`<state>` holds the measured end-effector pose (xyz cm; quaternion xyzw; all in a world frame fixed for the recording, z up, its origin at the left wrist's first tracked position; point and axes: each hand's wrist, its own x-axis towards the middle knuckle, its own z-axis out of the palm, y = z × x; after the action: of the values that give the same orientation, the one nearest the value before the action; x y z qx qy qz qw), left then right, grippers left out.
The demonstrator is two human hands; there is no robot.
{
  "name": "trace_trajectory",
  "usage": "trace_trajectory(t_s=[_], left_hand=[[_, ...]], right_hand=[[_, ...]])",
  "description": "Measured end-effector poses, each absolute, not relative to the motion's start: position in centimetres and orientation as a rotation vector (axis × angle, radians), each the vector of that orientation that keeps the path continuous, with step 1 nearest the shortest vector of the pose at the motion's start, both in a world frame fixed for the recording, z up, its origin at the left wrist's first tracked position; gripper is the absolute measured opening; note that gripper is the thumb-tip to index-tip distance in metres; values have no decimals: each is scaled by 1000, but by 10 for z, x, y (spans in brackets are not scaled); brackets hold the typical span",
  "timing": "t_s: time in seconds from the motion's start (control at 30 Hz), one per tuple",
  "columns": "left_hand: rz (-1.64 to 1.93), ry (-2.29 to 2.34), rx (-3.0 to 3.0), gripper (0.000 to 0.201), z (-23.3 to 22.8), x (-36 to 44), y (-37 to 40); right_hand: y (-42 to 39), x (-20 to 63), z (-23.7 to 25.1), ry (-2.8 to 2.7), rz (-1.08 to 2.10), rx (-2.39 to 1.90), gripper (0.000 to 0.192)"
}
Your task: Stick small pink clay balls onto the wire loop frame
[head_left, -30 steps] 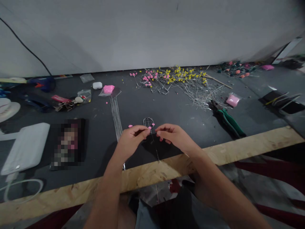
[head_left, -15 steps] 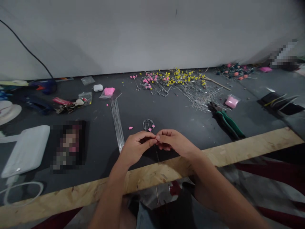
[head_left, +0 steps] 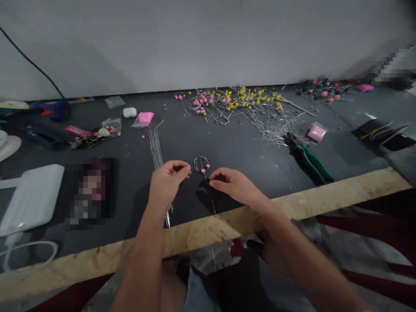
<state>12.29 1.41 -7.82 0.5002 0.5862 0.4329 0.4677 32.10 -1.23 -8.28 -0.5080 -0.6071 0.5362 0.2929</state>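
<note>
- Wire stem (head_left: 208,190): thin, straight metal; domed mesh head; small pink beads attached
- Left hand (head_left: 167,182), right hand (head_left: 232,185): apart, fingertips pinched; contents indiscernible
- Worktop (head_left: 253,151): dark, matte

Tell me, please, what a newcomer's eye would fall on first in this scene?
Probably the two hands at the near edge of the dark table: the left hand and right hand flank a small wire mesh piece with pink beads. Next, the heap of yellow- and pink-tipped wires by the wall, with green-handled pliers to the right.
</note>
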Motion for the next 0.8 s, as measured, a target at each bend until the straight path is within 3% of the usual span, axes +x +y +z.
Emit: trace_trajectory(t_s=[0.27, 0.8], left_hand=[[822, 1437, 1287, 22, -87, 121, 27], [567, 1507, 1340, 19, -78, 129, 39]], right_hand=[[-12, 311, -79, -1942, 1138, -1485, 20], [-6, 308, -77, -2037, 1057, -1598, 19]])
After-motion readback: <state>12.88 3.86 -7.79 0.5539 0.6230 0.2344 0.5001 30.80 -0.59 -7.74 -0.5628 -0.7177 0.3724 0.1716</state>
